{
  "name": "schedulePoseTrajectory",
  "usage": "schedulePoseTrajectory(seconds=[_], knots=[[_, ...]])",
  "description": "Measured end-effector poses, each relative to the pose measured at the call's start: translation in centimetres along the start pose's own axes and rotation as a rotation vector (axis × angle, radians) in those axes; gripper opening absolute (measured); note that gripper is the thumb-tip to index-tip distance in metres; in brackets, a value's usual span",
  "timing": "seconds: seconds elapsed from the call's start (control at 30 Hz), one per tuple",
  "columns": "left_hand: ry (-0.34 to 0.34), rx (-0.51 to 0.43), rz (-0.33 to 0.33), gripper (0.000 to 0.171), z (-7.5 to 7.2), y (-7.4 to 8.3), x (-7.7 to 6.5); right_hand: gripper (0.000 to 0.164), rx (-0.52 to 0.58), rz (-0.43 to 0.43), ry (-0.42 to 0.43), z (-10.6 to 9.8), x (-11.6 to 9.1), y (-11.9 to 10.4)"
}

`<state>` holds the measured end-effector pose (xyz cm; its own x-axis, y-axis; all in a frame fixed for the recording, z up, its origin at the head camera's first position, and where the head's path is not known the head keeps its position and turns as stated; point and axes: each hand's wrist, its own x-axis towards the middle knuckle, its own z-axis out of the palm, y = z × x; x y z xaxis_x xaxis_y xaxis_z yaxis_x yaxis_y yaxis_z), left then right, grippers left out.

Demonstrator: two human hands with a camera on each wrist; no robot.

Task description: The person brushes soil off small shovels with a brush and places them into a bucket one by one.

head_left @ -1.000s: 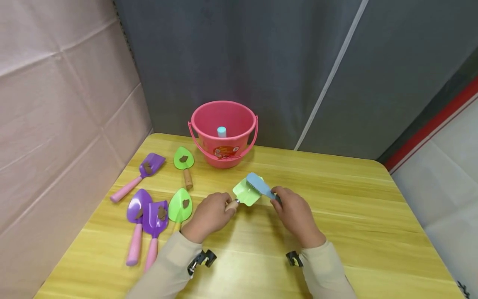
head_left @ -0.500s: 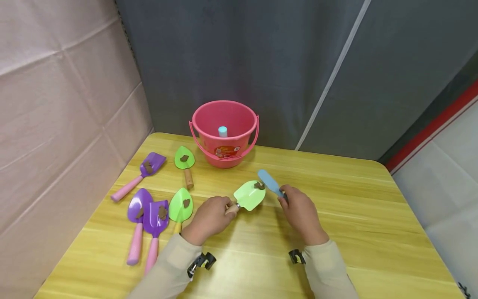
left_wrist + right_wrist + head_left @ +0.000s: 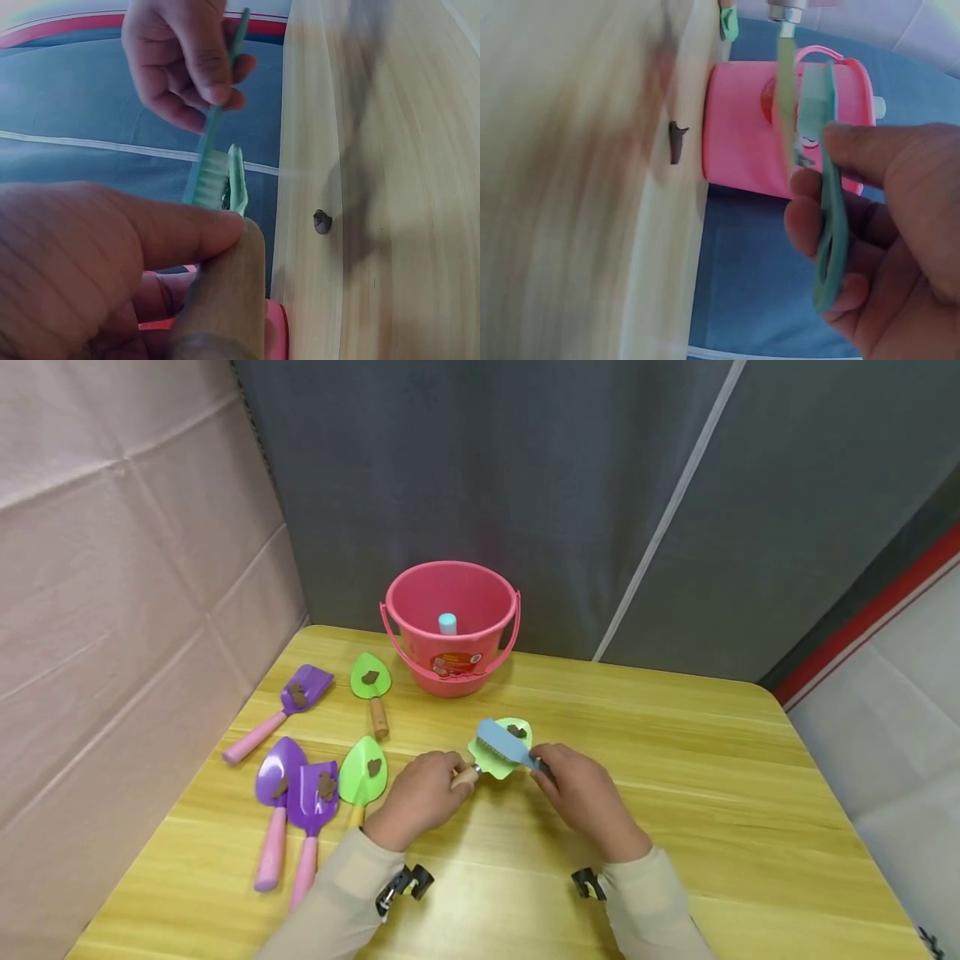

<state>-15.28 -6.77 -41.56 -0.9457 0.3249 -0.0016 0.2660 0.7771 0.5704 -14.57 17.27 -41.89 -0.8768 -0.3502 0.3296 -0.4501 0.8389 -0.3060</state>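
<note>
My left hand (image 3: 422, 796) holds a light green toy trowel (image 3: 495, 766) by its wooden handle (image 3: 229, 300), above the table. Brown bits (image 3: 516, 731) lie near the tip of its blade. In my right hand (image 3: 592, 797) is a blue brush (image 3: 502, 743), gripped by its handle (image 3: 831, 255) with thumb and fingers. The brush head lies across the blade, bristles (image 3: 212, 180) facing it; whether they touch it I cannot tell. Both wrist views show a small brown piece (image 3: 676, 142) on the wooden table, which the head view does not show.
A pink bucket (image 3: 450, 664) stands at the back with a light blue-topped object (image 3: 447, 624) inside. To the left lie purple shovels (image 3: 313, 802) and green trowels (image 3: 363, 772) bearing brown bits. A pink-white wall (image 3: 135, 610) borders the left, a dark curtain (image 3: 465, 468) the back.
The brush moved off the blade to the right, uncovering brown bits at the tip, then came back left across the blade, closer to the handle. My left hand has stayed nearly still.
</note>
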Motion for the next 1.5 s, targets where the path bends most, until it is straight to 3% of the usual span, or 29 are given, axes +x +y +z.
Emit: schedulePoseTrajectory(seconds=[0.4, 0.93, 1.07, 1.37, 1.5], knots=[[-0.024, -0.018, -0.005, 0.013, 0.0, -0.1, -0.3, 0.022, 0.007, 0.135, 0.014, -0.1, -0.1, 0.8], [0.012, -0.005, 0.002, 0.016, -0.2, -0.3, -0.4, 0.022, 0.000, 0.261, 0.020, 0.4, -0.2, 2.7], [0.018, -0.012, 0.004, 0.016, -0.2, -0.4, -0.3, 0.022, 0.010, 0.223, 0.035, 0.0, -0.1, 1.9], [0.014, -0.021, -0.002, 0.013, -0.4, -0.4, -0.2, 0.018, 0.003, -0.001, -0.019, 0.6, 0.2, -1.1], [0.011, -0.018, -0.003, 0.014, -0.4, -0.2, -0.3, 0.018, -0.011, 0.000, -0.026, 1.1, 0.2, -1.4]])
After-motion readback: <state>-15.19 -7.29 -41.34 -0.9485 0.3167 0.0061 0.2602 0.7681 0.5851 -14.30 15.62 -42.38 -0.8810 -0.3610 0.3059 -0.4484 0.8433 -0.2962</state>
